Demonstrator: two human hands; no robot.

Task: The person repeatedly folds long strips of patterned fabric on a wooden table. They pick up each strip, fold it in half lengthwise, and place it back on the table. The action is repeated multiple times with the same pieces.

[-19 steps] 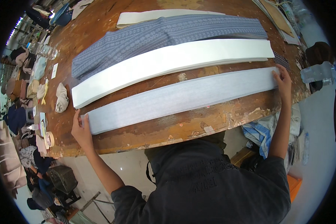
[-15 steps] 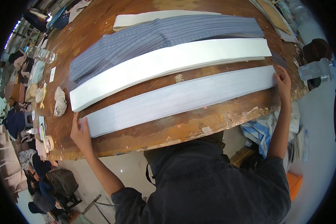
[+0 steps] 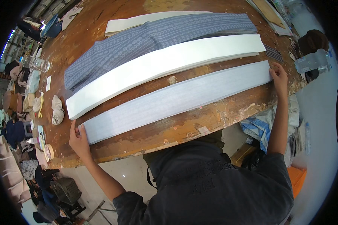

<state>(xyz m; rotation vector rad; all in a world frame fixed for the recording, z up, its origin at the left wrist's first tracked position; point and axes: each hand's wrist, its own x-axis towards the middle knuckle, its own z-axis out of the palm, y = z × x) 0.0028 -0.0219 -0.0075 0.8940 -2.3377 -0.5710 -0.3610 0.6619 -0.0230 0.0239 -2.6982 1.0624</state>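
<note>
A long pale grey-white fabric strip [image 3: 176,101] lies flat along the near side of the wooden table, stretched between my two hands. My left hand [image 3: 80,141] is closed at its left end, the thumb along the edge and the fingertips partly hidden. At the opposite end, my right hand [image 3: 279,79] pinches the corner between thumb and bent fingers. Just beyond lies a stack of bright white strips [image 3: 165,65], its left tip close to my left fingertips. Behind that stack, a blue-grey patterned cloth [image 3: 154,37] is spread out, partly covering another off-white strip [image 3: 139,22].
The worn wooden table [image 3: 169,133] has a curved-looking near edge at my body. A crumpled beige cloth [image 3: 58,110] and a tape roll [image 3: 49,152] sit at the left. Clear plastic bottles [image 3: 313,62] stand at the right edge; bundled sacks [image 3: 257,129] lie below it.
The whole view has shifted slightly, with the table contents appearing a little further left. Both hands stay at the ends of the pale strip, which keeps its place beside the white stack.
</note>
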